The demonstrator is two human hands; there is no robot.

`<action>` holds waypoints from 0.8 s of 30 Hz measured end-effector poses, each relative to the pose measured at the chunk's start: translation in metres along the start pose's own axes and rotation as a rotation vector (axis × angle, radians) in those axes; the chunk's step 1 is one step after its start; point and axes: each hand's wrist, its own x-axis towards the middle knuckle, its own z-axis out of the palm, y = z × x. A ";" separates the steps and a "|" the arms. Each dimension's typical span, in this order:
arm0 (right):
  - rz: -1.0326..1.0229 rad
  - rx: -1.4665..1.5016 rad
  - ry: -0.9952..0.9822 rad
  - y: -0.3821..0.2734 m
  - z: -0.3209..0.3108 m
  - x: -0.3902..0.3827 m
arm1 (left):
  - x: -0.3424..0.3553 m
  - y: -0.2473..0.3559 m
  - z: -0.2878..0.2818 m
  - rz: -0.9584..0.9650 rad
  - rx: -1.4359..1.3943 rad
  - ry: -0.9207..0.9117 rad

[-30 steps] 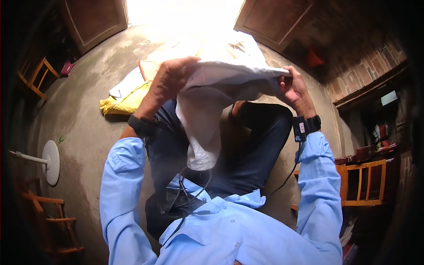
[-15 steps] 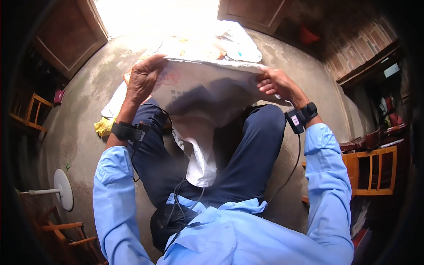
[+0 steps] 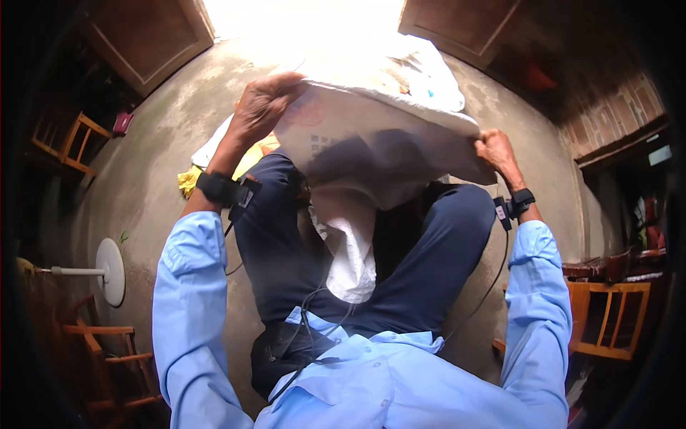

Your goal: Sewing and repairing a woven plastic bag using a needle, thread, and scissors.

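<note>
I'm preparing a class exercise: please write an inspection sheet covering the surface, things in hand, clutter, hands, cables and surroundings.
Surface: bare-looking grey floor, stained in patches.
Things in hand: white sack, spread between both hands; white material hangs below, between the legs.
Clutter: yellow material on the floor, beyond the left forearm.
Hands: left hand grips the sack's upper left edge; right hand grips its right side.
Cables: black cables bunch at the waist; another runs down from the right wrist.
Surroundings: wooden chairs both sides; bright doorway ahead.
</note>
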 end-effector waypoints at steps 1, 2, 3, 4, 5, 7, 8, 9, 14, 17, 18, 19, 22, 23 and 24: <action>-0.095 -0.060 0.203 0.014 0.001 0.006 | 0.011 0.002 -0.006 0.037 0.053 -0.002; -0.136 -0.031 0.278 0.028 -0.017 0.020 | 0.021 0.007 -0.011 0.069 0.106 -0.005; -0.170 0.003 0.342 0.031 -0.040 0.029 | 0.029 0.007 -0.015 0.091 0.156 -0.020; -0.048 0.160 0.296 0.011 -0.067 0.031 | 0.041 0.002 -0.025 0.100 0.117 -0.014; 0.074 0.321 0.260 -0.012 -0.097 0.035 | 0.053 0.006 -0.038 0.120 0.087 -0.006; 0.071 0.282 0.346 -0.025 -0.136 0.043 | 0.070 0.045 -0.047 0.140 0.134 0.024; 0.017 0.249 0.321 -0.024 -0.153 0.048 | 0.080 0.055 -0.049 0.166 0.169 0.053; -0.044 0.207 0.314 -0.021 -0.183 0.052 | 0.093 0.070 -0.059 0.209 0.202 0.094; -0.052 0.510 0.276 -0.031 -0.246 0.069 | 0.158 0.077 -0.109 0.261 -0.417 -0.023; -0.080 0.574 0.404 0.003 -0.289 0.073 | 0.153 0.133 -0.086 0.275 0.197 0.143; -0.112 0.784 0.466 -0.008 -0.287 0.075 | 0.138 0.162 -0.098 0.281 0.326 0.173; -0.166 0.772 0.443 -0.023 -0.281 0.073 | 0.146 0.167 -0.113 0.349 0.349 0.181; -0.271 0.762 0.414 -0.040 -0.292 0.069 | 0.156 0.176 -0.128 0.412 0.434 0.288; -0.260 0.793 0.418 -0.036 -0.303 0.065 | 0.160 0.179 -0.127 0.436 0.518 0.272; -0.234 0.808 0.414 -0.027 -0.312 0.060 | 0.126 0.207 -0.100 0.365 0.489 0.340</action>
